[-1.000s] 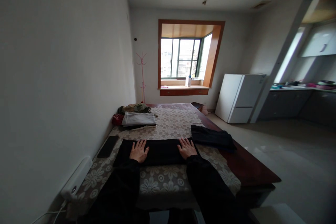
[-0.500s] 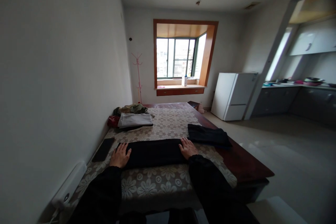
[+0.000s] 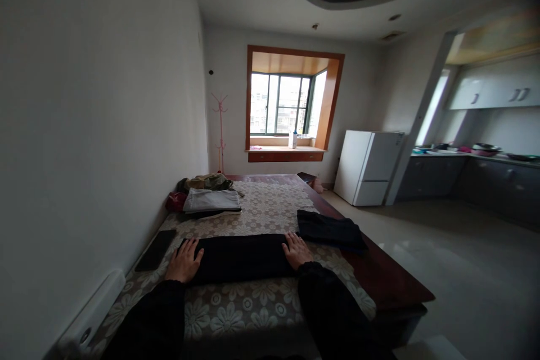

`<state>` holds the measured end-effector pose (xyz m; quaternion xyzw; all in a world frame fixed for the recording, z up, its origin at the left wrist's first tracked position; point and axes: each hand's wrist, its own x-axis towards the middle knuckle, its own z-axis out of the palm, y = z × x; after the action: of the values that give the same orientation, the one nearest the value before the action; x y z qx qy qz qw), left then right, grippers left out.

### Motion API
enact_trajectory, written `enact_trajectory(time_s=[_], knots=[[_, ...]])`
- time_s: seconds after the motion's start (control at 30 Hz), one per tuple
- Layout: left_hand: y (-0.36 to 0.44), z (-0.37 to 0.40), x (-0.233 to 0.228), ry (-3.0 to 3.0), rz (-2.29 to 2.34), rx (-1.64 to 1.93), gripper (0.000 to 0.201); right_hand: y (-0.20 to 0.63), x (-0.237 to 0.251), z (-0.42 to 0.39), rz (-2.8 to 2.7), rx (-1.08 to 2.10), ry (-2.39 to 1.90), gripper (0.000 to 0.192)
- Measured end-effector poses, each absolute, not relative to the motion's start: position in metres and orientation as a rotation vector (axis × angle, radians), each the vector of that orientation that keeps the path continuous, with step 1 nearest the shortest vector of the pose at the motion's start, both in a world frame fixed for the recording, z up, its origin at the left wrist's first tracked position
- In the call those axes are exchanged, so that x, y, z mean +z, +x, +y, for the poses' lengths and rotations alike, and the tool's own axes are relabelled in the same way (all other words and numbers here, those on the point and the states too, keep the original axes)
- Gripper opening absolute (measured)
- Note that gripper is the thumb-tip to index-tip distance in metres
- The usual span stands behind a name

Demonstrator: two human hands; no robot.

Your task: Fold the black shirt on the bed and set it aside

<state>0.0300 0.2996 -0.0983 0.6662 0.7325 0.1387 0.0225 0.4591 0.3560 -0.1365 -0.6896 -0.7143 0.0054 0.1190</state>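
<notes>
A long folded black garment (image 3: 241, 257) lies flat across the near part of the table (image 3: 392, 278), on a floral lace cloth (image 3: 270, 208). My left hand (image 3: 184, 260) rests palm down on the garment's left end, fingers spread. At the garment's right end, my right hand (image 3: 297, 250) lies flat as well. Neither hand grips anything. A second folded black garment (image 3: 328, 229) sits just beyond my right hand.
A dark phone (image 3: 156, 250) lies left of the garment near the wall. A pile of folded and loose clothes (image 3: 208, 197) sits at the far left of the table. A white fridge (image 3: 367, 167) and kitchen counter (image 3: 476, 171) stand to the right.
My left hand slid left from the garment's middle to its left end. The camera tilted up slightly. My right hand stayed at the right end.
</notes>
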Motion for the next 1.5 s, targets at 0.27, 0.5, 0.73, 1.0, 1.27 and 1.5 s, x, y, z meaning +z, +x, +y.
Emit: enact_trajectory(time_s=[0.27, 0.5, 0.73, 1.0, 1.27, 1.5], knots=[[0.0294, 0.3003, -0.1002, 2.068, 2.266, 0.448, 0.062, 0.4611, -0.1389, 0.3572, -2.098, 0.007, -1.988, 0.062], [0.0305, 0.298, -0.0945, 2.076, 2.253, 0.417, 0.064, 0.4599, -0.1371, 0.3566, -2.079, 0.004, -1.997, 0.063], [0.0298, 0.2964, -0.0969, 2.097, 2.27, 0.41, 0.063, 0.4581, -0.1327, 0.3525, -2.074, 0.02, -1.995, 0.062], [0.0288, 0.2995, -0.1001, 2.136, 2.299, 0.346, 0.062, 0.4595, -0.1331, 0.3524, -2.098, -0.016, -1.988, 0.062], [0.0307, 0.2978, -0.0961, 2.122, 2.279, 0.365, 0.063, 0.4589, -0.135, 0.3528, -2.056, -0.012, -1.964, 0.06], [0.0299, 0.2979, -0.0993, 2.094, 2.254, 0.435, 0.064, 0.459, -0.1336, 0.3521, -2.078, -0.008, -1.987, 0.063]])
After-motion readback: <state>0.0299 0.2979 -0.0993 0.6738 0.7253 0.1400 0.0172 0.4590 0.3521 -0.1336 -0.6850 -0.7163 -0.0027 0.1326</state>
